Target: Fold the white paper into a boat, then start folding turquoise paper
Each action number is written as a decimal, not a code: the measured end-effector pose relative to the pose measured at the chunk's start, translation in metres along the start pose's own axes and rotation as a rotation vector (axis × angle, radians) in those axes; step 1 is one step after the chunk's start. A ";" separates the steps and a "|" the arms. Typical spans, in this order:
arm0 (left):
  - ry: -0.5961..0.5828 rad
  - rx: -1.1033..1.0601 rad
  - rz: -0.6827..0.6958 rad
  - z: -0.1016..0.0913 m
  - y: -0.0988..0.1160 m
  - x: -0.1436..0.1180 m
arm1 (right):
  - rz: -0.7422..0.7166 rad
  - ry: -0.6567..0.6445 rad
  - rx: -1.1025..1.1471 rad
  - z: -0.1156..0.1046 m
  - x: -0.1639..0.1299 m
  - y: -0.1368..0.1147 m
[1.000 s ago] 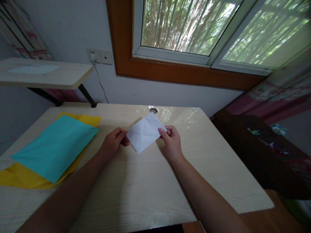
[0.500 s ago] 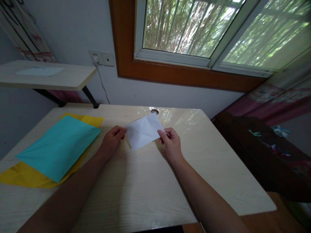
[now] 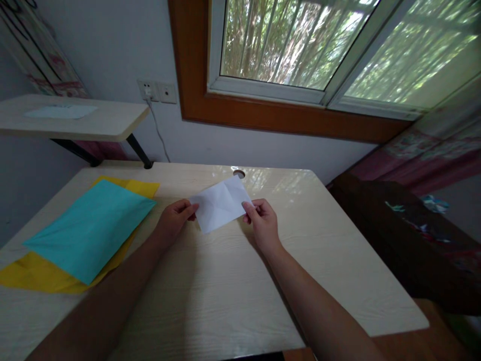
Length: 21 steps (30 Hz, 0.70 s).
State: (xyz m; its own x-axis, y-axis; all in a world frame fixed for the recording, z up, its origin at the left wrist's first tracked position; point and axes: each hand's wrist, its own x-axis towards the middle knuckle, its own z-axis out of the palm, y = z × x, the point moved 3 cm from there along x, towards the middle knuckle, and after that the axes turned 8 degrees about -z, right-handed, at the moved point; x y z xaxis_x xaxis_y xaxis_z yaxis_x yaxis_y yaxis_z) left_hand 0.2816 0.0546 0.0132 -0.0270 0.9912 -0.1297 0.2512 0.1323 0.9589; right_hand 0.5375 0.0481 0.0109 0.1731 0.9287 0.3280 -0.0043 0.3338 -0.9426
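Observation:
A creased white sheet of paper (image 3: 221,204) is held just above the pale wooden table (image 3: 210,286), near its far middle. My left hand (image 3: 173,220) pinches the sheet's left corner. My right hand (image 3: 262,222) pinches its right corner between thumb and fingers. The sheet shows fold lines crossing its middle and is tilted, its right end further away.
A teal sheet (image 3: 92,228) lies on a yellow sheet (image 3: 45,276) at the table's left. A cable hole (image 3: 238,173) sits at the far edge. A small side table (image 3: 75,120) stands at the back left; dark furniture (image 3: 406,235) stands to the right.
The white sheet has turned slightly and shifted a little to the left between my hands. Both hands kept their grip on its corners.

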 end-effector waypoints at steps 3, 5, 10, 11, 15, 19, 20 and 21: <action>0.011 0.007 -0.020 0.000 0.002 -0.002 | 0.010 -0.007 -0.028 -0.001 0.000 0.000; 0.013 -0.006 -0.024 0.000 0.003 -0.002 | 0.006 -0.009 -0.035 -0.001 0.000 0.001; 0.013 -0.045 -0.011 0.000 -0.003 0.000 | -0.007 -0.030 -0.076 -0.001 0.000 0.001; 0.013 -0.052 -0.011 0.001 -0.004 0.000 | -0.008 -0.032 -0.088 -0.002 0.000 0.001; 0.004 -0.096 -0.014 0.002 -0.007 0.001 | -0.015 -0.029 -0.114 -0.003 0.001 0.003; -0.057 -0.161 -0.036 0.004 -0.007 0.000 | -0.021 -0.023 -0.126 -0.005 0.001 0.005; -0.067 -0.177 -0.043 0.005 -0.007 -0.001 | -0.024 -0.017 -0.132 -0.005 0.001 0.005; -0.076 -0.191 -0.049 0.006 -0.007 -0.001 | -0.027 -0.014 -0.138 -0.006 0.001 0.006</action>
State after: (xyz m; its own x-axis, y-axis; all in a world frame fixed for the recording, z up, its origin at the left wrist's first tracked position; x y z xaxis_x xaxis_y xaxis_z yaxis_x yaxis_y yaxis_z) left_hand 0.2851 0.0522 0.0049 0.0398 0.9812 -0.1890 0.0632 0.1863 0.9805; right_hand 0.5431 0.0498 0.0053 0.1575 0.9222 0.3531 0.1363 0.3338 -0.9327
